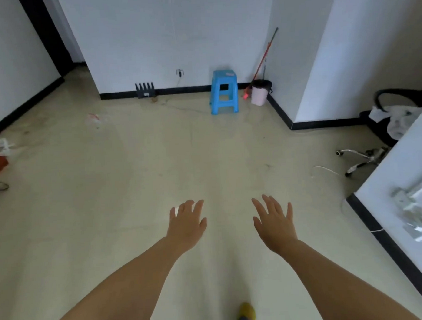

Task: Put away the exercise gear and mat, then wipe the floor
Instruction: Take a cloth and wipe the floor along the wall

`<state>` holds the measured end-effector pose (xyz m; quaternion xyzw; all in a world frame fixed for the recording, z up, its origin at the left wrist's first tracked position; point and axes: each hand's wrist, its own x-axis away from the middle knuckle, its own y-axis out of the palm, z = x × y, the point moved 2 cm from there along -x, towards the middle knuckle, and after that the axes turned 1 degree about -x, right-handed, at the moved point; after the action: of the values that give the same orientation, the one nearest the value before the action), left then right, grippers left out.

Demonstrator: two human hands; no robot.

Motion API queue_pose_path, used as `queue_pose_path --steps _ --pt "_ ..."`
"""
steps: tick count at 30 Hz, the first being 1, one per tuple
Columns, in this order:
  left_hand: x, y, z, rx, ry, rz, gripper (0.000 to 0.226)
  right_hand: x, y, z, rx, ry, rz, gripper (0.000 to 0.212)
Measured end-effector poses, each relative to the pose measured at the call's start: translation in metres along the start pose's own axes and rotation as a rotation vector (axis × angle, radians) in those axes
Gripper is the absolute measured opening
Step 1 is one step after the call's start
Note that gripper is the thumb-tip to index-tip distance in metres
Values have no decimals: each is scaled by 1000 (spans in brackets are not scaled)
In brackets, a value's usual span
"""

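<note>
A: Floor point(109, 188) fills nearly whole frame, pale tile, bare in the middle. No mat, no exercise gear visible anywhere, so I judge the putting-away part is done, or the things are out of view; cannot tell which.

B: And hands?

A: Left hand point(187, 225) and right hand point(274, 223) both at lower centre, palms down, fingers spread wide, holding nothing. They are in the air above the tile, apart from each other.

B: So wiping step next?

A: Probably, but nothing to wipe with is in the hands yet. A mop or broom handle point(264, 58) leans in the corner at upper right of centre, beside the pink bin point(260, 93) and near the blue stool point(224, 91). Whether it is mop or broom, too small to say.

B: What does next move need?

A: Walk fwd to that corner and take the handle w/ one hand. Careful: thin cable point(325, 169) and chair base point(362, 157) lie on the tile at right, and some litter point(93, 117) at upper left.
</note>
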<state>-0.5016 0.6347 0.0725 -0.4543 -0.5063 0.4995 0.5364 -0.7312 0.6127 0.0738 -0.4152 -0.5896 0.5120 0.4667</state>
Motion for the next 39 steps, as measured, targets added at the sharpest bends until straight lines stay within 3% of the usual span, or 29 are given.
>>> queue_pose_path --steps 11,19,28,35,39 --pt "-366 -46 2 56 35 63 53 -359 -68 82 127 -25 47 52" --pt "-580 -52 -61 103 -67 26 53 -596 -85 57 151 -183 0 52" --pt "-863 -98 -132 2 -10 -19 53 -855 -124 57 -26 -29 70 51" --pt "-1060 -104 -105 -1 136 -51 55 -1025 -124 120 -26 79 9 53" --pt "-1183 -103 -102 7 91 -60 55 -1145 -131 159 -21 62 3 53"
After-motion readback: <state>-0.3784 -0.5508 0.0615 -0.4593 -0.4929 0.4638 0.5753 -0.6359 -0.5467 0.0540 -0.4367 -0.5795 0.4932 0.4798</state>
